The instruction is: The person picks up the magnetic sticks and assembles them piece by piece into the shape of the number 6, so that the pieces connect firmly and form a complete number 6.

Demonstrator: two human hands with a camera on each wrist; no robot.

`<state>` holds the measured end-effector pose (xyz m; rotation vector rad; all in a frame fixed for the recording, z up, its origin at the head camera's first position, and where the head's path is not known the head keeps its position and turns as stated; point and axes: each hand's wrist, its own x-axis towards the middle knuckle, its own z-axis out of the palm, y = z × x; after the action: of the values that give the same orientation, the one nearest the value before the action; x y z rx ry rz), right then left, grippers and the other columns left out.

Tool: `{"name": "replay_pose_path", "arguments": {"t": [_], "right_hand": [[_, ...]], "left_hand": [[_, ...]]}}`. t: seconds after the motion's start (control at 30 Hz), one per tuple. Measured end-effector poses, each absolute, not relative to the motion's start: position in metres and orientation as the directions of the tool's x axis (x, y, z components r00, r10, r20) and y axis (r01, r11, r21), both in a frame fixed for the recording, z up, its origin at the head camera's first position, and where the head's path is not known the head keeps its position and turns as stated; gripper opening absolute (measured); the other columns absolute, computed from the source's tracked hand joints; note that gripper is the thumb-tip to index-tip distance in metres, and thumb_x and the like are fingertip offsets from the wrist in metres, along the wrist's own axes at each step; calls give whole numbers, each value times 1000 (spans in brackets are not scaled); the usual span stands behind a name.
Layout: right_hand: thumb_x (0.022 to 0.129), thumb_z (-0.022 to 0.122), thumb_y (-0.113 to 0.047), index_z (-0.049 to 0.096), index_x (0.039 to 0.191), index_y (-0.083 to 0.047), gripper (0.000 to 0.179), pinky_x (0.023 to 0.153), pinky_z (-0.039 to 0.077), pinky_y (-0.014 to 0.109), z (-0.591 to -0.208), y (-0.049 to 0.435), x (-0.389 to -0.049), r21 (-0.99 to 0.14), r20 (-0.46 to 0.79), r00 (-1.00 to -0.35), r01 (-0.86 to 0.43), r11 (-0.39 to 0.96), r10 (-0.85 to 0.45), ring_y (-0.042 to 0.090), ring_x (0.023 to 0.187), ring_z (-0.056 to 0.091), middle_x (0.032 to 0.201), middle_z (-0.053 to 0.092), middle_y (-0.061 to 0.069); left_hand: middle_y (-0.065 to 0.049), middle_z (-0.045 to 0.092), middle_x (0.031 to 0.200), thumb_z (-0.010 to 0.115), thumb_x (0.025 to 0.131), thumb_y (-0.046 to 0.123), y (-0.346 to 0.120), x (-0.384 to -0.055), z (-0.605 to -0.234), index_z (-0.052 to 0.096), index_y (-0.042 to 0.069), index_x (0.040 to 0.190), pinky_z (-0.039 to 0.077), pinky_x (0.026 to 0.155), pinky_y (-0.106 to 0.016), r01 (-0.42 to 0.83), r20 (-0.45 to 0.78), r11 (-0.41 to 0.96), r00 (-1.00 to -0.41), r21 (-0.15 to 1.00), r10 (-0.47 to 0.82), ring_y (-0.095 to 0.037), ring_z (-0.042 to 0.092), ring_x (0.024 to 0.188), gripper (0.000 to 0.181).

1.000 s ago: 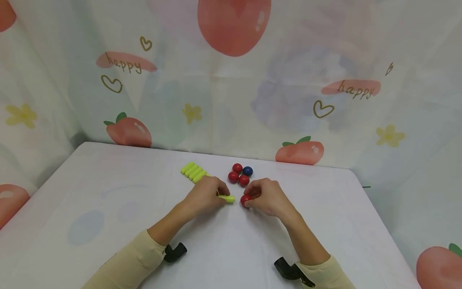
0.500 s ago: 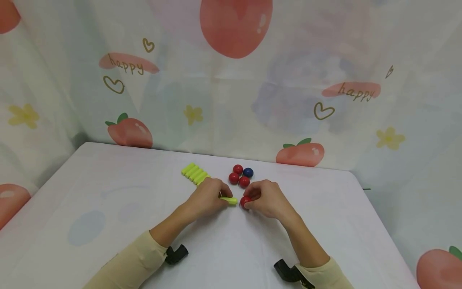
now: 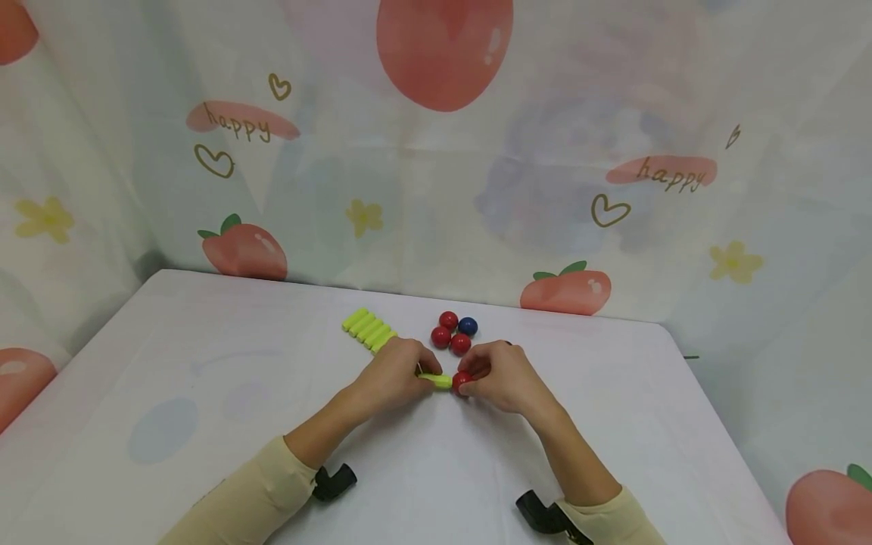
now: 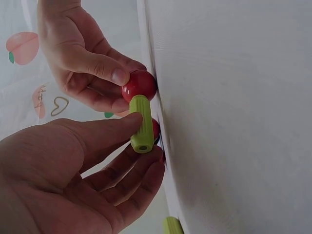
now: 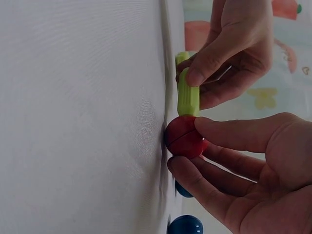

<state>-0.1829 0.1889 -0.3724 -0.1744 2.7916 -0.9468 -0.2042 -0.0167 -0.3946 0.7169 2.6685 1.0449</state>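
Observation:
A yellow-green ribbed rod point(image 3: 439, 381) is pinched between the thumb and fingers of my left hand point(image 3: 397, 371). My right hand point(image 3: 502, 376) pinches a red ball point(image 3: 459, 384) just to its right. In the left wrist view the end of the rod point(image 4: 140, 105) meets the red ball point(image 4: 140, 84). The right wrist view shows the same contact, with the rod point(image 5: 188, 100) in line with the ball point(image 5: 183, 139) and a thin seam around the ball. Both are held low, close over the white tabletop. My fingers partly hide each piece.
Behind my left hand lies a row of several yellow-green rods point(image 3: 366, 327). Beyond the held pieces sit a cluster of red balls point(image 3: 440, 337) and a blue ball point(image 3: 468, 326). Near my right hand are dark blue balls point(image 5: 186, 225). A patterned curtain point(image 3: 436, 182) stands behind the table.
My left hand has moved slightly right with the rod, and the gap between rod and red ball has closed. The right hand stays nearly in place.

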Motion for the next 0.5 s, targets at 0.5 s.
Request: {"name": "replay_pose_path", "arguments": {"t": [0.5], "right_hand": [[83, 87, -11, 77, 99, -13, 18, 77, 60, 31, -371, 186, -180, -610, -135, -979, -40, 791, -154, 15, 84, 65, 89, 74, -2]], "left_hand": [[2, 75, 91, 81, 88, 8, -15, -204, -394, 82, 9, 105, 55, 78, -26, 358, -5, 647, -873, 673, 488, -13, 62, 85, 17]]}}
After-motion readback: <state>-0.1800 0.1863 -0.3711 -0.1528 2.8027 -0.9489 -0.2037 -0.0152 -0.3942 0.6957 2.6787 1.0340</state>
